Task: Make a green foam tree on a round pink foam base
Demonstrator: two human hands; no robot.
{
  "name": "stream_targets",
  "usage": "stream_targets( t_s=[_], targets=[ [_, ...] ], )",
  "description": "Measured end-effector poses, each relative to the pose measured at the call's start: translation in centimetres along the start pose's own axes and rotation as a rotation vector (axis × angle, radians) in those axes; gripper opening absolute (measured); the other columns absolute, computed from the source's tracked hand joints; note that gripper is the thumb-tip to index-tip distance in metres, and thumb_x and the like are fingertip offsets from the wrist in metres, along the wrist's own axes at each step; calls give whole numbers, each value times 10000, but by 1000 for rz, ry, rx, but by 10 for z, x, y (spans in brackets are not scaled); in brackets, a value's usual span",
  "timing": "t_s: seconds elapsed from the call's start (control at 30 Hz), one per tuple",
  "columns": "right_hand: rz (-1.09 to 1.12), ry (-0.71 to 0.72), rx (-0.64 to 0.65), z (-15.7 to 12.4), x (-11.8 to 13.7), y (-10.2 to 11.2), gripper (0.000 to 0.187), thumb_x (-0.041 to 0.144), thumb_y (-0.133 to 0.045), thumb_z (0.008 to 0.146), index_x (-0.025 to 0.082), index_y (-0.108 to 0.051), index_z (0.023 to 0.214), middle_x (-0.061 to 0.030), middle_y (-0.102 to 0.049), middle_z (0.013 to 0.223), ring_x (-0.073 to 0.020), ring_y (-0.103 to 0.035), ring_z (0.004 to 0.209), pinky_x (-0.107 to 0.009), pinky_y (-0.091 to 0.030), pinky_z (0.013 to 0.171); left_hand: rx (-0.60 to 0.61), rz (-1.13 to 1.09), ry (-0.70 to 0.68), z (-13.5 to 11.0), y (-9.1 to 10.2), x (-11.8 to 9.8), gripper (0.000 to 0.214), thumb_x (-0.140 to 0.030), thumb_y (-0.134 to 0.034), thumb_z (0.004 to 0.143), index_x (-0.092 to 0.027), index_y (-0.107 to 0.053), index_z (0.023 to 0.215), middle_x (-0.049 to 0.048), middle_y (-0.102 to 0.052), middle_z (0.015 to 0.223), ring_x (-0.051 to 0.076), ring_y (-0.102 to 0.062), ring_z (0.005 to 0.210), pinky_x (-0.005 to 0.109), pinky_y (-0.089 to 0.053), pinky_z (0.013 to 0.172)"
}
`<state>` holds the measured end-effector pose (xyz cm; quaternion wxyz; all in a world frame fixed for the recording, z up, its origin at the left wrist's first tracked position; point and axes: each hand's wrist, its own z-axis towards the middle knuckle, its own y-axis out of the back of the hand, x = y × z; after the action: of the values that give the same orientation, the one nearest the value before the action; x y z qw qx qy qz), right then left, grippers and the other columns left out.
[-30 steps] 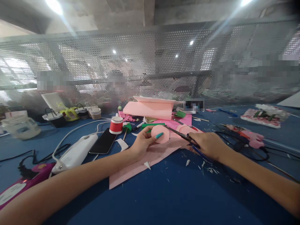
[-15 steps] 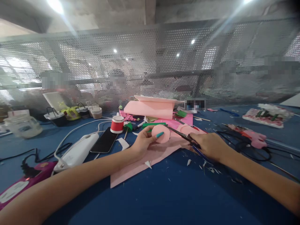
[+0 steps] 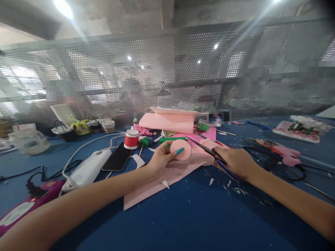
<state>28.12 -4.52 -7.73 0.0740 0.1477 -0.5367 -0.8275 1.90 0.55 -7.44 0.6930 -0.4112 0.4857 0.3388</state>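
Between the thumb and fingers of my left hand [image 3: 162, 158] is a round piece of pink paper [image 3: 183, 154], its face turned toward me. My right hand [image 3: 234, 161] is closed round the handles of a pair of scissors [image 3: 208, 150]. The blades point left and away from me, just right of the pink circle, and appear parted. Beneath both hands lies a larger pink sheet [image 3: 146, 193] on the blue table. A green strip [image 3: 170, 140] lies behind my left hand.
A red and white paper cup [image 3: 131, 140], a black phone [image 3: 117, 157] and a white power strip [image 3: 87, 167] stand left. Behind the hands lies folded pink paper [image 3: 167, 122]. A pink glue gun [image 3: 284, 153] with its cord is at right, near white scraps [image 3: 239, 190].
My right hand and the scissors have shifted very slightly right, away from the pink circle. My left hand keeps its hold on the circle, and the view has moved a little.
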Motion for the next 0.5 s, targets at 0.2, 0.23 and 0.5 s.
stream_targets(
  t_s=[0.2, 0.23, 0.5],
  targets=[
    [41, 52, -34, 1, -3, 0, 335, 497, -363, 864, 193, -502, 848, -89, -687, 777, -227, -641, 647, -268, -243, 494, 11, 15, -21, 0, 2, 2, 445, -263, -795, 630, -190, -629, 1036, 58, -724, 886, 213, -682, 811, 348, -559, 733],
    [45, 66, -29, 1, -3, 0, 353, 513, -361, 864, 191, -503, 846, -89, -686, 781, -226, -640, 646, -266, -238, 492, 8, 16, -21, 0, 2, 2, 454, -268, -794, 631, -193, -631, 1049, 63, -724, 894, 220, -684, 818, 356, -559, 740],
    [46, 119, -41, 2, -3, 2, 425, 543, -323, 890, 178, -535, 840, -86, -686, 749, -197, -619, 597, -265, -232, 488, -12, 23, -16, -1, 0, -1, 478, -275, -795, 631, -190, -636, 1073, 63, -727, 897, 213, -685, 807, 348, -556, 747]
  ],
)
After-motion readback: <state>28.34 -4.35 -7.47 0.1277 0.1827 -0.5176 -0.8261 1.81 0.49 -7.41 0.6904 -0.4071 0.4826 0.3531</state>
